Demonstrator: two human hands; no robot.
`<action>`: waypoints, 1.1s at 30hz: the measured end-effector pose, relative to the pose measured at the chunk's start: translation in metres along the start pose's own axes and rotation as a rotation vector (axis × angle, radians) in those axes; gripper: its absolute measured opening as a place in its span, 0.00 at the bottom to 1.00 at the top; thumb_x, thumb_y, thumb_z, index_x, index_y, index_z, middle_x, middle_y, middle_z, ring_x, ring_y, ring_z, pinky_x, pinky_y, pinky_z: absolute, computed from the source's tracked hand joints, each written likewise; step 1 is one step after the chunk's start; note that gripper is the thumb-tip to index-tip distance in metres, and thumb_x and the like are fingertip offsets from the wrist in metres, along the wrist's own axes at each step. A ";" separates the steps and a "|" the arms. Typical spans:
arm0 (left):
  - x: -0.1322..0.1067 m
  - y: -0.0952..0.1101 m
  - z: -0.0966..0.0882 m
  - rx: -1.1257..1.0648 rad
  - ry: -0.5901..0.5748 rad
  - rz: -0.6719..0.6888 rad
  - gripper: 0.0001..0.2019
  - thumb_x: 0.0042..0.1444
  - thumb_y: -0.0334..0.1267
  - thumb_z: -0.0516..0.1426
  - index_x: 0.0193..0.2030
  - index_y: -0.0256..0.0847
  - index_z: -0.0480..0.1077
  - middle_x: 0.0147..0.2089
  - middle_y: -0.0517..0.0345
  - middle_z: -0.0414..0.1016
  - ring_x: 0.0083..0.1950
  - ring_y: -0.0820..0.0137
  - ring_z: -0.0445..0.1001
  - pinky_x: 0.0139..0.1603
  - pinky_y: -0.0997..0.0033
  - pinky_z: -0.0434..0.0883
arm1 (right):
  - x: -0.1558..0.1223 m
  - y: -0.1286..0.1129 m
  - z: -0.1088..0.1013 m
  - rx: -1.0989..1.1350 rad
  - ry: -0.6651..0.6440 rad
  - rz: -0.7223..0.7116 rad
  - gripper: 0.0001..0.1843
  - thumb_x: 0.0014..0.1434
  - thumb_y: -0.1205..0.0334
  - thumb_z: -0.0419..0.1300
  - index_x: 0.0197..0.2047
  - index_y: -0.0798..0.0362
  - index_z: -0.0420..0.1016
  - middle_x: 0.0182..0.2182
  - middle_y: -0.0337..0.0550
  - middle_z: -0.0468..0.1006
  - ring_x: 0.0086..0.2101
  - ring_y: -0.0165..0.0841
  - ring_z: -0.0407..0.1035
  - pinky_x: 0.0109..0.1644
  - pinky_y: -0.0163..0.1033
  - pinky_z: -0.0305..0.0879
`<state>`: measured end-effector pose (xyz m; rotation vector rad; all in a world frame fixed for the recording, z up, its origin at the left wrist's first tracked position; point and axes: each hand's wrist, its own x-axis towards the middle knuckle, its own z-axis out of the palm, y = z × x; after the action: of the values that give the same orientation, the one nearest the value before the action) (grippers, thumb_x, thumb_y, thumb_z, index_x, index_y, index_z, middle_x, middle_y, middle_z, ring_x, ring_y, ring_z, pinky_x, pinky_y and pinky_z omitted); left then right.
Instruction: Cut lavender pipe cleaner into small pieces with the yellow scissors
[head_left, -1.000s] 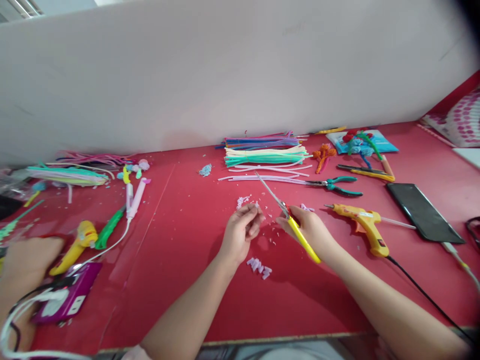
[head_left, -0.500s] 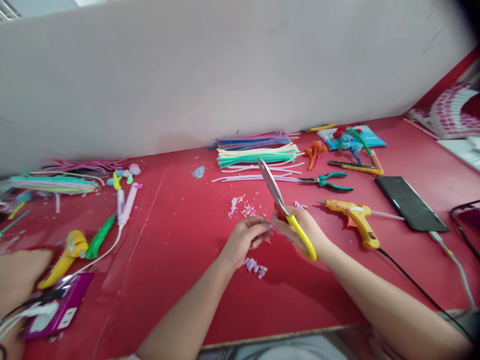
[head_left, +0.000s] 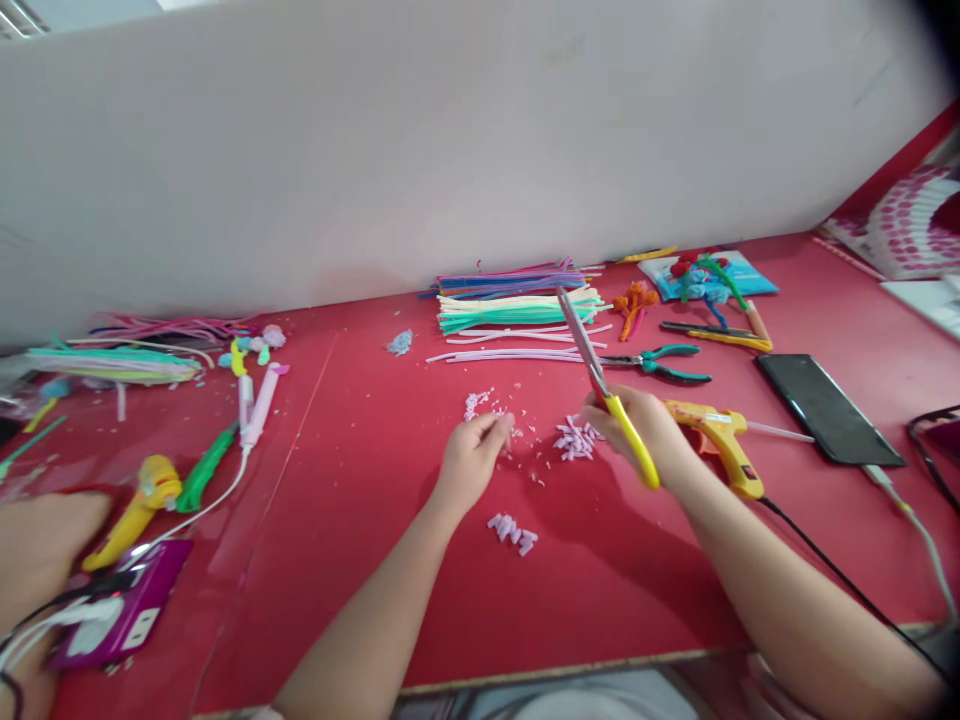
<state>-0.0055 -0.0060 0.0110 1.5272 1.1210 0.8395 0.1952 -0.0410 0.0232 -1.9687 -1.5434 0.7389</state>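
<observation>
In my right hand [head_left: 637, 425] is a pair of scissors [head_left: 589, 345] with yellow handles, its blades closed and pointing up and away. Beside that hand lies a heap of short lilac pipe cleaner pieces [head_left: 576, 440]. My left hand [head_left: 476, 455] is closed in a pinch over the table; whatever its fingertips hold is too small to make out. Pale fluff clippings [head_left: 475, 402] are scattered just beyond the left hand. Closer to me sits a small row of cut lilac pieces [head_left: 512, 533].
Pipe cleaner bundles [head_left: 517, 310] lie along the wall, with green-handled pliers [head_left: 667, 362] to their right. On the right are a yellow glue gun [head_left: 720, 440] with a cord and a black phone [head_left: 829, 408]. A purple power bank [head_left: 142, 610] and another yellow tool [head_left: 139, 510] lie left.
My hands have moved apart: the left a little left and away from me, the right slightly right with the scissors. The lilac heap beside the right hand now shows more fully.
</observation>
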 end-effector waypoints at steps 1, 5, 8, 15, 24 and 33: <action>0.002 -0.002 -0.003 0.088 0.043 0.060 0.14 0.50 0.41 0.51 0.18 0.38 0.62 0.18 0.63 0.58 0.21 0.77 0.58 0.24 0.77 0.55 | 0.004 0.004 -0.005 -0.093 -0.013 0.034 0.11 0.48 0.56 0.48 0.26 0.54 0.65 0.17 0.36 0.66 0.17 0.25 0.58 0.20 0.29 0.49; 0.007 -0.009 -0.008 0.358 0.132 0.173 0.07 0.47 0.38 0.54 0.22 0.39 0.65 0.26 0.61 0.64 0.25 0.76 0.60 0.29 0.76 0.58 | 0.015 0.013 -0.015 -0.381 -0.110 0.048 0.14 0.48 0.54 0.48 0.25 0.54 0.68 0.17 0.41 0.69 0.18 0.27 0.59 0.21 0.31 0.46; 0.008 -0.011 -0.008 0.461 0.143 0.197 0.05 0.47 0.37 0.54 0.30 0.40 0.67 0.32 0.59 0.66 0.28 0.75 0.62 0.31 0.75 0.60 | 0.018 0.016 -0.016 -0.473 -0.143 0.067 0.15 0.50 0.54 0.47 0.28 0.54 0.70 0.21 0.45 0.72 0.21 0.30 0.62 0.23 0.32 0.47; 0.007 -0.014 -0.009 0.563 0.151 0.193 0.09 0.47 0.33 0.52 0.37 0.42 0.64 0.39 0.59 0.64 0.26 0.78 0.61 0.33 0.74 0.63 | 0.017 0.011 -0.012 -0.499 -0.059 0.065 0.17 0.52 0.52 0.45 0.34 0.55 0.69 0.25 0.47 0.73 0.25 0.32 0.66 0.24 0.32 0.48; 0.009 -0.013 -0.007 0.593 0.098 0.179 0.05 0.49 0.36 0.51 0.33 0.41 0.65 0.37 0.57 0.65 0.33 0.73 0.65 0.36 0.73 0.63 | -0.002 -0.004 0.028 -0.635 -0.165 -0.051 0.18 0.52 0.49 0.46 0.33 0.56 0.66 0.26 0.49 0.73 0.28 0.37 0.68 0.28 0.34 0.54; 0.006 -0.006 -0.008 0.552 -0.014 0.167 0.05 0.50 0.36 0.50 0.28 0.40 0.65 0.31 0.60 0.66 0.29 0.75 0.63 0.33 0.74 0.61 | 0.011 0.011 0.016 -0.656 -0.122 0.058 0.21 0.54 0.48 0.44 0.35 0.56 0.66 0.28 0.50 0.73 0.30 0.37 0.69 0.28 0.34 0.53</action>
<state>-0.0122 0.0021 0.0068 2.1000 1.2943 0.6543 0.1936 -0.0311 0.0034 -2.4702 -1.9893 0.4013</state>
